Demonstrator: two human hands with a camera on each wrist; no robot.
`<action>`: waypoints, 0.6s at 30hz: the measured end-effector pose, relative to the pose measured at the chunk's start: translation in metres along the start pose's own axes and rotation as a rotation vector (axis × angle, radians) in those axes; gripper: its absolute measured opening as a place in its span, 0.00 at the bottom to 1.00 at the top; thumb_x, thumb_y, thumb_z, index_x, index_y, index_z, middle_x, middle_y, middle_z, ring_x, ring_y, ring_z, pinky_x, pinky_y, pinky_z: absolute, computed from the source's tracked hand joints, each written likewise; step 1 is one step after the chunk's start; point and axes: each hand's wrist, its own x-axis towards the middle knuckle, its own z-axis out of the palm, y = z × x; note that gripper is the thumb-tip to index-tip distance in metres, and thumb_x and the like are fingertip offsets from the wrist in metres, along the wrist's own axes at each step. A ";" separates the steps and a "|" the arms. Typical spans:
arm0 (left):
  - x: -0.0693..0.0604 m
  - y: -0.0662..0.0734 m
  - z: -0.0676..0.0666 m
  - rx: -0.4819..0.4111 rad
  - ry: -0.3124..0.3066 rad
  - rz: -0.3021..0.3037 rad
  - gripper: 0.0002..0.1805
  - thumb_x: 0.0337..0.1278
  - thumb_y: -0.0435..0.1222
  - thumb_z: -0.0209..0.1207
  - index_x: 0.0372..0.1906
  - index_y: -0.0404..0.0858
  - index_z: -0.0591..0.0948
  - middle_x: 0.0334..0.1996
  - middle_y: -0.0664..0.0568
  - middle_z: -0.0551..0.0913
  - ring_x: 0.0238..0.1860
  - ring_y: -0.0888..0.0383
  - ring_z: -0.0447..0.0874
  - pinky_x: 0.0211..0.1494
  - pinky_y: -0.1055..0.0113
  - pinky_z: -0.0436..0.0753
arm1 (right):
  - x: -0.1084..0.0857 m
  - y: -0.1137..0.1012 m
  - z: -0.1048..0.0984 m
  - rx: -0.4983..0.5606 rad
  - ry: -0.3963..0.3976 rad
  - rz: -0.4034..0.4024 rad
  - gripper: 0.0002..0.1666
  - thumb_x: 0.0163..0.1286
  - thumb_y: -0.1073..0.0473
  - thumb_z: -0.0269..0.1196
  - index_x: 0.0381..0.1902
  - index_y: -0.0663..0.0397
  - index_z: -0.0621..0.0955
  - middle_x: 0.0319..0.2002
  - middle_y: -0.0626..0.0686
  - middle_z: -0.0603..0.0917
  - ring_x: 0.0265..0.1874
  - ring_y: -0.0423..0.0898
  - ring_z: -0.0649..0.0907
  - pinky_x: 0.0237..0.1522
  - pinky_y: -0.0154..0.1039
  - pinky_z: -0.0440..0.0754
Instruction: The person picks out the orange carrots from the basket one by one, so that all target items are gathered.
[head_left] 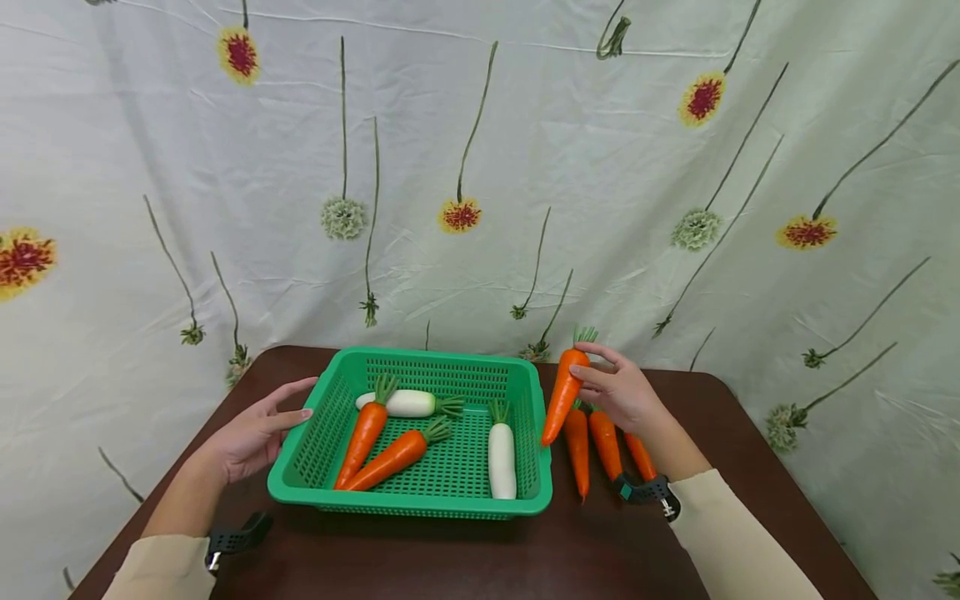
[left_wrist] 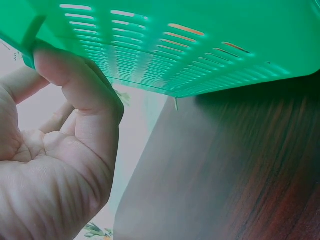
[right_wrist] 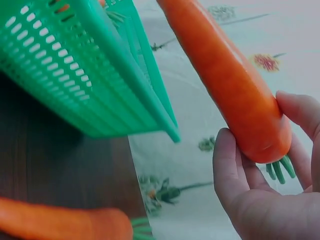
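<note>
A green plastic basket [head_left: 408, 502] stands on the dark table. My left hand [head_left: 251, 433] grips its left rim, also seen in the left wrist view, where the thumb and fingers meet the basket's edge [left_wrist: 30, 42]. Inside lie two orange carrots [head_left: 367, 429] and two white radishes [head_left: 502, 458], all with green stem stubs. My right hand [head_left: 621, 392] pinches another carrot [head_left: 564, 400] near its leafy top, tip pointing down beside the basket's right rim. In the right wrist view this held carrot [right_wrist: 230, 85] sits between thumb and fingers, apart from the basket wall.
Three carrots [head_left: 604, 442] lie side by side on the table right of the basket, partly hidden by my right hand and wrist. A flower-printed white cloth [head_left: 420, 275] hangs behind the table [head_left: 420, 558]. Each wrist wears a dark strap [head_left: 238, 536].
</note>
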 end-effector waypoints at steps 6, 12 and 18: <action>0.000 -0.001 -0.001 0.014 0.007 -0.004 0.40 0.79 0.35 0.52 0.82 0.49 0.43 0.52 0.55 0.87 0.49 0.51 0.91 0.54 0.48 0.88 | -0.008 0.003 -0.021 0.003 -0.011 -0.016 0.30 0.73 0.63 0.66 0.70 0.48 0.73 0.54 0.48 0.82 0.48 0.44 0.87 0.52 0.39 0.89; 0.001 -0.002 -0.002 0.012 0.012 -0.006 0.41 0.79 0.35 0.52 0.82 0.48 0.42 0.52 0.56 0.87 0.49 0.51 0.92 0.54 0.48 0.88 | -0.013 0.006 -0.037 -0.011 0.024 -0.063 0.25 0.71 0.64 0.67 0.63 0.45 0.79 0.52 0.48 0.83 0.47 0.45 0.88 0.50 0.40 0.90; 0.001 -0.002 -0.002 0.013 0.021 -0.013 0.41 0.79 0.35 0.52 0.83 0.48 0.42 0.52 0.55 0.87 0.49 0.51 0.91 0.54 0.48 0.88 | -0.016 0.009 -0.054 -0.086 0.046 -0.042 0.32 0.72 0.60 0.67 0.72 0.50 0.73 0.53 0.44 0.83 0.46 0.42 0.87 0.50 0.35 0.88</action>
